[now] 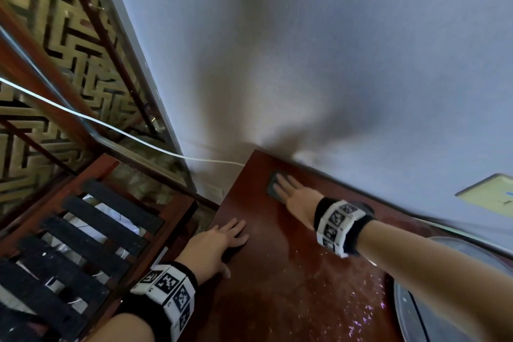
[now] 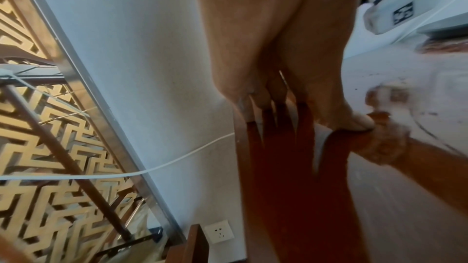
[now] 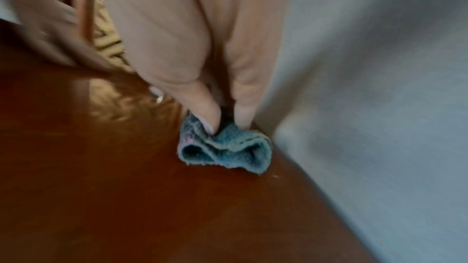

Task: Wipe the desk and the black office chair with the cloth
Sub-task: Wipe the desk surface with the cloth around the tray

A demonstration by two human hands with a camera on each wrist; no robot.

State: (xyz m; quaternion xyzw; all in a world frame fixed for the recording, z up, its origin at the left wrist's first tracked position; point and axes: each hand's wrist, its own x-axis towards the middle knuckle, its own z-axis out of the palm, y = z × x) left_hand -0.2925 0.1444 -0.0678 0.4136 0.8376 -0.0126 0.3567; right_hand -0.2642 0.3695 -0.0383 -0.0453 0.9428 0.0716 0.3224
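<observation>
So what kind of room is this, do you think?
Probably a home or small office corner: a polished reddish wooden desk pushed against a pale painted wall, a wall socket low beside it, and a gold geometric lattice screen to the left.

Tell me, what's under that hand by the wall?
A bunched blue cloth lies under the right hand, whose straight fingers press it on the brown desk beside the wall. The desk patch under the cloth is covered.

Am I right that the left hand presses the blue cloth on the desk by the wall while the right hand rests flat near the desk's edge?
No, the hands are swapped. In the head view the right hand presses the blue cloth on the desk by the wall; the left hand rests flat near the edge.
</observation>
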